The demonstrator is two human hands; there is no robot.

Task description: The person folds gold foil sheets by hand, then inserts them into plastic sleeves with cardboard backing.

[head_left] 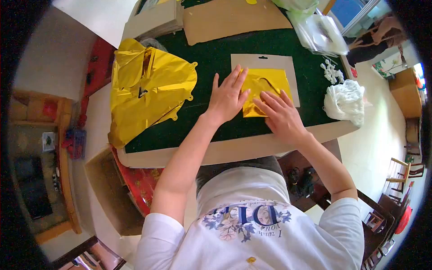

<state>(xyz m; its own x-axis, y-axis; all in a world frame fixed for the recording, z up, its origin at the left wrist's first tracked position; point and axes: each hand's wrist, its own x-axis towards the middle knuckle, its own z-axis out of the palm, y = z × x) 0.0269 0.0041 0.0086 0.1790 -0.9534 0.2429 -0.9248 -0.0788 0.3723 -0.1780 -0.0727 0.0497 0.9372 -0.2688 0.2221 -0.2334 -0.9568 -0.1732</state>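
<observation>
A folded gold foil balloon [270, 81] lies as a near-square on a beige cardboard card [289, 67] with a hanging slot at its top. My left hand [226, 96] rests flat along the foil's left edge, fingers stretched out. On the lower middle of the foil lie the slightly bent, spread fingers of my right hand [282, 113]. Both hands press from above and grip nothing. To the left, a heap of flat gold foil balloons [153, 85] with small tabs hangs partly over the table edge.
A dark green cloth [216, 49] covers the table. At the back are a stack of cards [155, 20] and a large cardboard sheet [234, 20]. Clear plastic bags [321, 33], small white pieces [331, 72] and a bundle of white string [344, 102] lie along the right side.
</observation>
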